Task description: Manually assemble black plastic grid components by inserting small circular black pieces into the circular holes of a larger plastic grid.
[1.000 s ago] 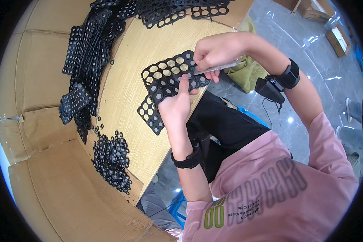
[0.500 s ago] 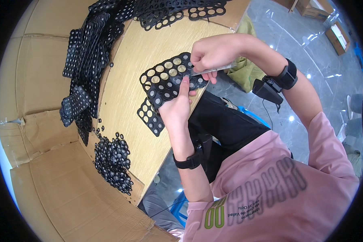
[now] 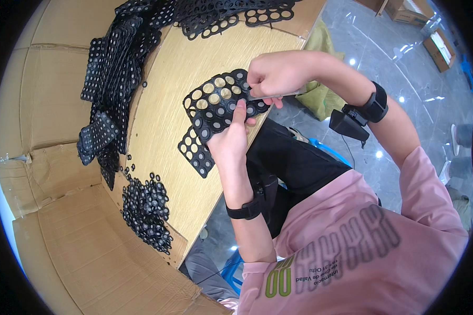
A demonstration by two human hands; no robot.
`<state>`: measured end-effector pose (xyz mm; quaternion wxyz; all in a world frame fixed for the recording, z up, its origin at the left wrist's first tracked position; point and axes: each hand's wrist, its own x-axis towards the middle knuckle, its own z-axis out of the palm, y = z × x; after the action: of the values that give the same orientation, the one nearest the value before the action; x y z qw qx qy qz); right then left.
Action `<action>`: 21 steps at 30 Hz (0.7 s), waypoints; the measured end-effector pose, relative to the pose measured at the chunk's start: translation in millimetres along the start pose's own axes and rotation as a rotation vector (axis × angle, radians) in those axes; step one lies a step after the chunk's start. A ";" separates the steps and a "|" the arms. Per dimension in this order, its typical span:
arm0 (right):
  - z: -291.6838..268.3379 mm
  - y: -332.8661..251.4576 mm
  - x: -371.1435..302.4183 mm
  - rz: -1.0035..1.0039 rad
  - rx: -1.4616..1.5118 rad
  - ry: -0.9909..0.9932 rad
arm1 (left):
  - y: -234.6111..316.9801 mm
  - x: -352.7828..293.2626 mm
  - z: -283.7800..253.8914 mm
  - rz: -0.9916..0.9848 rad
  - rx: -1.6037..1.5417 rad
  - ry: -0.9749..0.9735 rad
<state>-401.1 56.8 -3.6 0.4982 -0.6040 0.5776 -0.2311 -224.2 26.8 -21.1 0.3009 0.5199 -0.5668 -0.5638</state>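
A black rubbery sheet (image 3: 211, 122) with rows of round cells lies tilted at the table's right edge; some cells are open holes, others hold grey-centred discs. My left hand (image 3: 229, 137) grips its near side, thumb pressed on top and fingers underneath. Above its right end, my right hand (image 3: 276, 74) is closed around a thin silvery tool (image 3: 289, 96), whose tip meets the sheet close to my left thumb. The tool's exact kind is unclear. Partly under my left wrist, a second black sheet (image 3: 196, 153) rests on the wood.
Small black rings (image 3: 144, 210) are heaped at the table's near left. Stacked black sheets (image 3: 115, 79) line the left side, and emptied-looking sheets (image 3: 215, 16) lie at the far end. Cardboard walls (image 3: 63, 100) border the table (image 3: 163, 110). Green cloth (image 3: 320, 100) hangs beyond the right edge.
My right hand and the tool have shifted slightly down. A small dark piece now lies on the wood left of the sheet. My left hand keeps its hold.
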 end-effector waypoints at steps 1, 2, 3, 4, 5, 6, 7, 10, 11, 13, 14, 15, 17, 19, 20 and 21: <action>1.1 0.6 0.9 -0.012 -0.027 0.015 | 0.4 -0.4 -0.1 0.000 -0.002 -0.002; 2.3 0.4 2.1 -0.026 -0.054 0.031 | 1.7 -0.9 -0.9 -0.023 -0.002 0.003; 3.5 -0.7 3.1 -0.026 -0.056 0.032 | 2.5 -1.1 -2.2 -0.046 -0.002 0.007; 5.0 -2.1 4.3 -0.015 -0.063 0.035 | 2.3 -0.7 -4.3 -0.044 -0.003 0.006; 6.2 -3.4 4.8 -0.004 -0.071 0.039 | 1.6 -0.3 -6.2 -0.038 -0.014 0.002; 7.8 -4.7 5.5 -0.002 -0.072 0.042 | 1.1 0.0 -8.2 -0.032 -0.025 -0.002; 9.9 -5.9 6.4 0.006 -0.076 0.047 | 1.9 -0.1 -10.1 -0.031 -0.025 -0.005; 14.7 -6.3 10.5 0.004 -0.083 0.057 | 4.2 -1.1 -14.0 -0.060 0.017 0.002; 14.2 -4.8 9.9 -0.003 -0.091 0.061 | 2.4 -0.3 -13.0 -0.058 0.020 -0.006; 15.4 -0.1 8.2 -0.019 -0.068 0.073 | 0.1 0.5 -11.9 -0.050 0.035 -0.015; 14.3 -4.0 6.0 -0.016 -0.073 0.078 | 1.6 0.0 -13.2 -0.041 0.008 -0.032; 14.1 -6.9 4.4 -0.007 -0.092 0.077 | 3.4 -1.5 -13.7 -0.033 -0.017 -0.047; 12.9 -6.3 0.7 -0.014 -0.094 0.083 | 5.6 -6.8 -9.0 -0.049 -0.037 -0.038; 7.5 -4.0 -3.0 -0.033 -0.126 0.086 | 8.8 -9.1 -3.2 -0.051 -0.071 -0.019; 8.1 -1.6 -3.9 -0.056 -0.141 0.097 | 8.5 -8.9 -2.4 -0.035 -0.034 -0.031; 8.0 -1.7 -4.8 -0.047 -0.164 0.090 | 8.6 -9.2 -1.5 -0.033 -0.060 -0.031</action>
<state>-394.6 63.7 -3.9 0.4147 -0.6452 0.6021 -0.2216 -222.4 33.4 -10.4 0.2983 0.5113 -0.5454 -0.5934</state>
